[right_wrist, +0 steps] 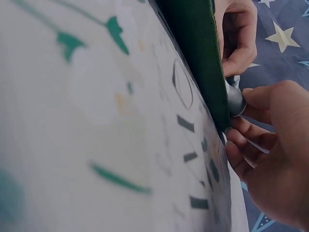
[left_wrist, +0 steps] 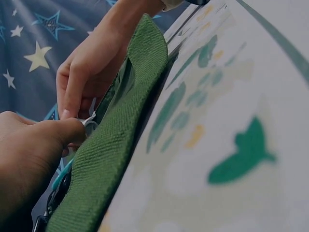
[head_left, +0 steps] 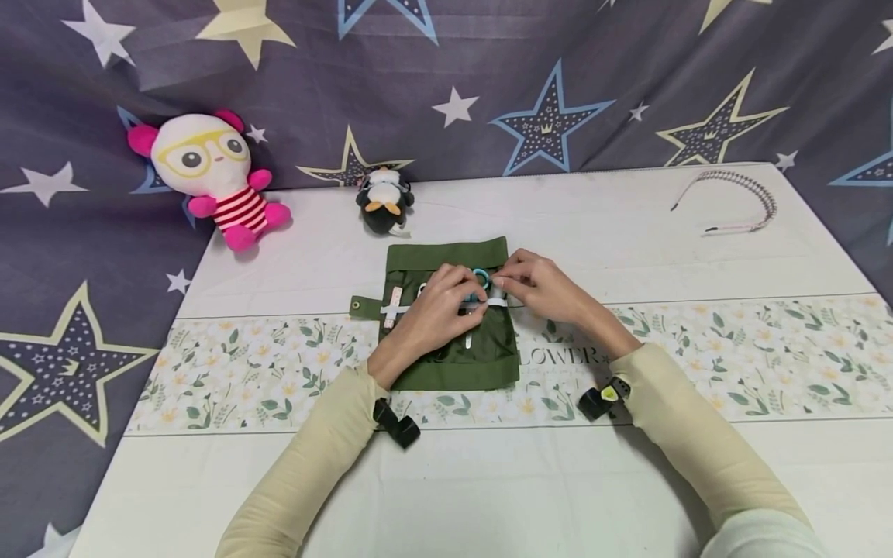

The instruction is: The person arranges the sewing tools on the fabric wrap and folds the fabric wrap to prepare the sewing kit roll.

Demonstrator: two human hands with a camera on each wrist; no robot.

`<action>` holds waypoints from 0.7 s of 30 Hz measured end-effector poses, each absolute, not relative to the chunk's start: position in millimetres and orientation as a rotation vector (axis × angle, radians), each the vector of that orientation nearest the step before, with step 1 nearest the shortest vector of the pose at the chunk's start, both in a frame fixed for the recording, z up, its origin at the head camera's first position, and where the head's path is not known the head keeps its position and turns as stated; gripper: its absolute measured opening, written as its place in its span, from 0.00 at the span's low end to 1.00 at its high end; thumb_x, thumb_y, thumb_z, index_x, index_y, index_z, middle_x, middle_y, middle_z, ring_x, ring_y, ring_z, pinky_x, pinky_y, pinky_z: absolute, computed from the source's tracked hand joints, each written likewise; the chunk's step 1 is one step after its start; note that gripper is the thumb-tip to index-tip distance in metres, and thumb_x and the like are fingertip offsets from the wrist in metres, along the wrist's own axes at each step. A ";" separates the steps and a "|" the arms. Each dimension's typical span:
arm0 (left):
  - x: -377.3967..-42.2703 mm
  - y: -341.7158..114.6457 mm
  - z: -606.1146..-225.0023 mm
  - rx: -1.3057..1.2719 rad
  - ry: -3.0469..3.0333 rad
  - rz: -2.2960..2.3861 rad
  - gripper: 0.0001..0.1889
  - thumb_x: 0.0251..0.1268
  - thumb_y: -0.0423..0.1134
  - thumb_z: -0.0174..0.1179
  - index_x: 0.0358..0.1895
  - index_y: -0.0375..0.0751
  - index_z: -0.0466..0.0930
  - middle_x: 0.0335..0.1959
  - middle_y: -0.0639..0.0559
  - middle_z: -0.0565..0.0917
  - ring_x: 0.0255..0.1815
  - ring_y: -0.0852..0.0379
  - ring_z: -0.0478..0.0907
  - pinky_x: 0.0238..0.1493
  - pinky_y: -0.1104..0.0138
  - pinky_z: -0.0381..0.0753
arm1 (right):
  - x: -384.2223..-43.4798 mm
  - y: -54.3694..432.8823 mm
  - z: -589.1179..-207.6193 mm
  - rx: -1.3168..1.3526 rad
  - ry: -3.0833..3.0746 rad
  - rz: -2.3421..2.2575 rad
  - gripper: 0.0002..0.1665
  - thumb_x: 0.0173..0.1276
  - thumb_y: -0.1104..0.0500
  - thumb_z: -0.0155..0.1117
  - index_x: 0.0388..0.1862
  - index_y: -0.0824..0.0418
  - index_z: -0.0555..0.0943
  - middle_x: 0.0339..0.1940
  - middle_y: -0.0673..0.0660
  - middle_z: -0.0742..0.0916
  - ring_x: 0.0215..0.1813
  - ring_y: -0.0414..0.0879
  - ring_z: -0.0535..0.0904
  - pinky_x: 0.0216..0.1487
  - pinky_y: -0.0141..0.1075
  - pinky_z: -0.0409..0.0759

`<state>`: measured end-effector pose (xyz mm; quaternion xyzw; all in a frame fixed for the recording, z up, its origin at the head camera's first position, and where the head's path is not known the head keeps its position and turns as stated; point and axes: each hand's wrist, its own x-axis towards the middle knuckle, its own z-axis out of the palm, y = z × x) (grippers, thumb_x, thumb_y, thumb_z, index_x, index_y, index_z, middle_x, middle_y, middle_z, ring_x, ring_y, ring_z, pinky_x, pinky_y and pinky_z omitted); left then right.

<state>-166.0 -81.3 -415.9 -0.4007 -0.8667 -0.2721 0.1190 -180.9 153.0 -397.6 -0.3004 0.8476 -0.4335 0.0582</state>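
An olive-green fabric roll-up kit (head_left: pixel 446 376) lies unfolded, with a white elastic band (head_left: pixel 497 302) across its inside. My left hand (head_left: pixel 443 306) reaches over the kit's middle, thumb and fingers pinching at the band. At the right end of the band, my right hand (head_left: pixel 540 287) pinches a small silver cylinder (right_wrist: pixel 235 100) between thumb and finger; the cylinder stands against the green cloth. Scissors with turquoise handles (head_left: pixel 481 275) are partly hidden behind the left fingers. A pale patterned strip-like piece (head_left: pixel 394 298) is tucked under the band at the left.
A pink-and-white plush toy (head_left: pixel 216 178) sits at the back left, beside a small penguin plush (head_left: pixel 384 203). On the back right lies a headband (head_left: pixel 756 194). A snap tab (head_left: pixel 363 307) sticks out from the kit's left side. A star-patterned cloth hangs behind the table.
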 end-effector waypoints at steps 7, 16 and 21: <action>-166.8 -81.6 -416.4 -1.165 -2.537 -0.813 0.02 0.69 0.33 0.68 0.40 0.39 0.88 0.46 0.44 0.80 0.50 0.46 0.74 0.53 0.56 0.75 | -181.6 150.0 -398.7 -0.795 2.549 -1.353 0.12 0.81 0.63 0.60 0.54 0.68 0.85 0.44 0.59 0.84 0.40 0.49 0.78 0.42 0.42 0.77; -165.7 -81.0 -415.7 -1.160 -2.543 -0.820 0.02 0.71 0.34 0.67 0.41 0.40 0.88 0.45 0.45 0.80 0.49 0.46 0.74 0.53 0.56 0.74 | -183.6 152.1 -403.9 -0.777 2.505 -1.410 0.09 0.81 0.61 0.60 0.41 0.64 0.83 0.35 0.59 0.82 0.32 0.50 0.73 0.35 0.38 0.72; -165.7 -81.0 -416.1 -1.162 -2.547 -0.818 0.03 0.71 0.34 0.67 0.41 0.39 0.88 0.45 0.45 0.80 0.49 0.46 0.74 0.53 0.56 0.74 | -184.5 152.3 -405.5 -0.732 2.499 -1.420 0.09 0.80 0.62 0.61 0.43 0.65 0.85 0.38 0.60 0.83 0.34 0.50 0.73 0.37 0.36 0.72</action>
